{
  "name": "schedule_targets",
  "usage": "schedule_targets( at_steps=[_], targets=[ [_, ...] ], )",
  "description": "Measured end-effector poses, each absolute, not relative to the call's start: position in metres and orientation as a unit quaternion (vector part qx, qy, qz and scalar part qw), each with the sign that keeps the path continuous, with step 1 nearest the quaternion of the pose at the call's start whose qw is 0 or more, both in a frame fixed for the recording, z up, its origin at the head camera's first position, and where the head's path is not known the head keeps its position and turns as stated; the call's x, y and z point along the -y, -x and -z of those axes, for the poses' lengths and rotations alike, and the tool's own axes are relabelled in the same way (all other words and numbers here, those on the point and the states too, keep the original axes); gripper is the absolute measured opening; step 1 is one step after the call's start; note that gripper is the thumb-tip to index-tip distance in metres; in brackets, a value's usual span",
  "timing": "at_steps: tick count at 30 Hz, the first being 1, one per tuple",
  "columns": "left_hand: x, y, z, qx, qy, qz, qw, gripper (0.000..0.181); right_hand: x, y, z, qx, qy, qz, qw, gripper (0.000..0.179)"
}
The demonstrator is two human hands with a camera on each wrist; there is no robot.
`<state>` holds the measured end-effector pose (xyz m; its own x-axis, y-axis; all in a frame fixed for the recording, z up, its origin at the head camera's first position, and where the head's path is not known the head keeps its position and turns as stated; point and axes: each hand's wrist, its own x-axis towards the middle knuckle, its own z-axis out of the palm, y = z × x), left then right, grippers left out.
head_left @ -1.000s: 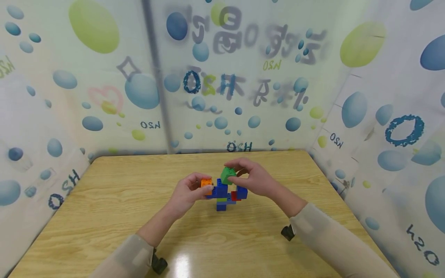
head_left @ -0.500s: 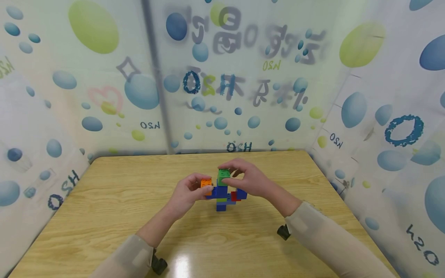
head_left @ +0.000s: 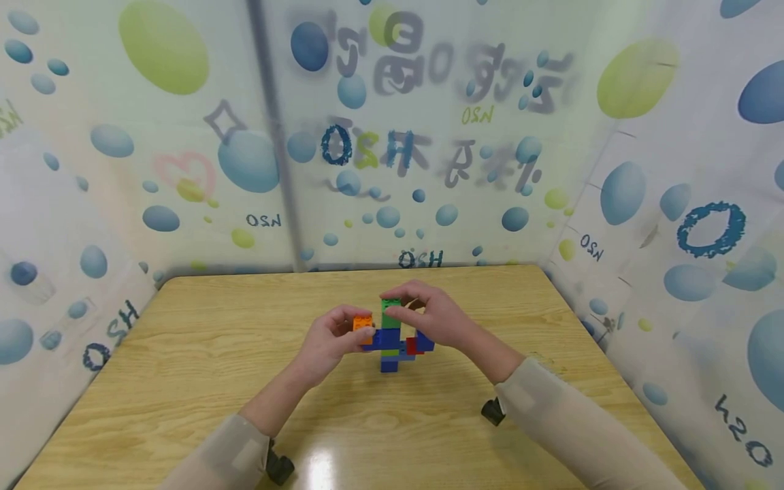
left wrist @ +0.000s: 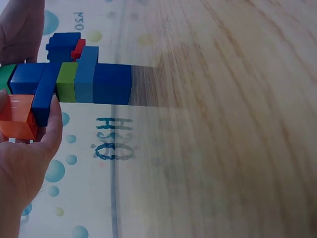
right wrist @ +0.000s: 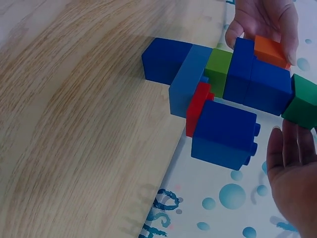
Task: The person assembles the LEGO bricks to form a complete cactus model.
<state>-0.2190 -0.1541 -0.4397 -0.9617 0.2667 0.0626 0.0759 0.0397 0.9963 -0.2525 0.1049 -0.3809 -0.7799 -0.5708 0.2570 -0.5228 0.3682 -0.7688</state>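
Observation:
A model of toy building bricks stands upright on the table. Its base is a dark blue brick [head_left: 388, 366], with a light blue brick [right wrist: 184, 84] and a lime brick [left wrist: 67, 82] stacked over it. Higher up come a long dark blue brick [left wrist: 46, 96] and another blue brick [right wrist: 270, 85]. My left hand [head_left: 326, 346] grips the orange brick [head_left: 362, 321] on the left arm of the model. At the top, my right hand [head_left: 437, 318] pinches a green brick [head_left: 390, 321], which sits against the blue brick beneath. On the right side branch, a red brick [right wrist: 198, 109] carries a blue brick [right wrist: 224, 131].
The wooden table [head_left: 245, 299] reaches back to a patterned curtain [head_left: 392, 224], with more of it along both sides. A dark wrist-camera mount hangs below each sleeve, one at the left cuff [head_left: 280, 468] and one at the right [head_left: 493, 412].
My right hand has moved left and brought the green brick from a tilted pose to upright on top of the blue brick. The left hand keeps its grip on the orange brick.

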Motion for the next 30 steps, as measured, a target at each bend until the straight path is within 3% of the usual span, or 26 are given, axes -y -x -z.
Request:
schedule_targets(
  at_steps=[30],
  targets=[
    [0.1536,0.2189,0.4397,-0.713,-0.123,-0.687,0.071,0.041,-0.1026,0.2511,0.3837,-0.815,0.326,0.478,0.029,0.029]
  ],
)
